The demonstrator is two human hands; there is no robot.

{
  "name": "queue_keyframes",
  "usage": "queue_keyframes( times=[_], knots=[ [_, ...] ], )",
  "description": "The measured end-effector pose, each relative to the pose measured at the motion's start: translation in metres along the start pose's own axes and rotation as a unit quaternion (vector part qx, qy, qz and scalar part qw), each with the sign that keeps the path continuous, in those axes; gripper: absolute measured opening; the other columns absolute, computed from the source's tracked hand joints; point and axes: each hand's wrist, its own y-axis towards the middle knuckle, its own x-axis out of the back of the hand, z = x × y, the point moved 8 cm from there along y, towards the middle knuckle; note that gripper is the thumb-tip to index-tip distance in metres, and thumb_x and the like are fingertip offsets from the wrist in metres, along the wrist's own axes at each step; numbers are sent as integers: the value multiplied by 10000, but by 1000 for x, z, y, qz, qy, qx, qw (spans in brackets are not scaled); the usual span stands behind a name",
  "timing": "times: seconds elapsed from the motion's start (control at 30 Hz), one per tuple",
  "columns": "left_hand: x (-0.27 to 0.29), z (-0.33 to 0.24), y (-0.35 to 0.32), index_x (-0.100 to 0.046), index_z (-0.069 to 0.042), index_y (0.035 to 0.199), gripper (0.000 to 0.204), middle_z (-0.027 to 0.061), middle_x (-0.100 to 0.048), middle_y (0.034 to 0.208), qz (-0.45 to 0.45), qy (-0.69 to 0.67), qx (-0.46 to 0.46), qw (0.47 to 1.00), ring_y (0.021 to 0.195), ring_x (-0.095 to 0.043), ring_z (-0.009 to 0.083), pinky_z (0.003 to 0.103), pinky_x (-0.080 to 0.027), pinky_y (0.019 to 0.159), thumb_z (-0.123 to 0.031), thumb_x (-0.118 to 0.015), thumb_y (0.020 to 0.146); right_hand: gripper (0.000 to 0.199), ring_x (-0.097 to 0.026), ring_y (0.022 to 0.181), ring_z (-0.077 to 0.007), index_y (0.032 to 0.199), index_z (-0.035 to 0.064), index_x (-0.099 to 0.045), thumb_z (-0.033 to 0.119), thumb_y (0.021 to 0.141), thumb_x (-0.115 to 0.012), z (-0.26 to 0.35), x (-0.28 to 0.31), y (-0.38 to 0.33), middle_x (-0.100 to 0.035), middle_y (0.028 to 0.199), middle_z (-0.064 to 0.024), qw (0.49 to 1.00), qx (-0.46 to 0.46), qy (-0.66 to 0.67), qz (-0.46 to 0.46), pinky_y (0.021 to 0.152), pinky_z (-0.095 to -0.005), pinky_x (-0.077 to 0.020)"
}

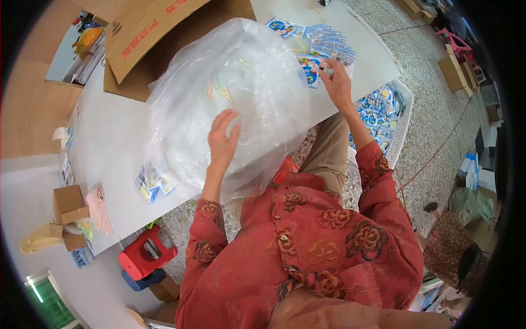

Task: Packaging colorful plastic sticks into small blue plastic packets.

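A large clear plastic bag (257,109) lies puffed up on the white table in front of me. Small sticks (226,94), some yellow, some pale green or red, rest in a loose group on its top. Over the near part of the bag is my left hand (223,137), its fingers slightly bent and apart, with nothing visible in it. My right hand (337,82) is at the bag's right, thumb and fingers curled close together around something small and shiny that I cannot make out. Its fingertips meet the edge of a blue-and-white printed packet (309,70).
Overlapping packets (331,43) lie beyond my right hand. An open cardboard box (159,33) stands at the far left. Right of the table, a white basket (406,107) holds many packets. More packets (153,183) lie left of the bag, and a red stool (147,252) stands below.
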Motion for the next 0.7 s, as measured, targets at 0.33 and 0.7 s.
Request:
queue_keyframes(
  times=[0.33,0.7],
  knots=[
    [-3,54,20,-616,-53,963,231,87,-590,925,-33,218,60,973,873,-563,270,357,-454,794,-68,-658,736,249,-598,870,-293,1033,53,-567,94,792,-616,36,-29,59,-584,1017,-132,991,133,2,12,732,-360,-478],
    [-4,75,3,-607,-51,804,65,46,-568,787,-122,115,96,981,713,-535,194,308,-430,648,-61,-652,759,338,-538,1063,-252,1083,66,-552,150,766,-628,24,-148,121,-614,1043,-101,900,194,-356,161,981,-428,-340]
  ],
)
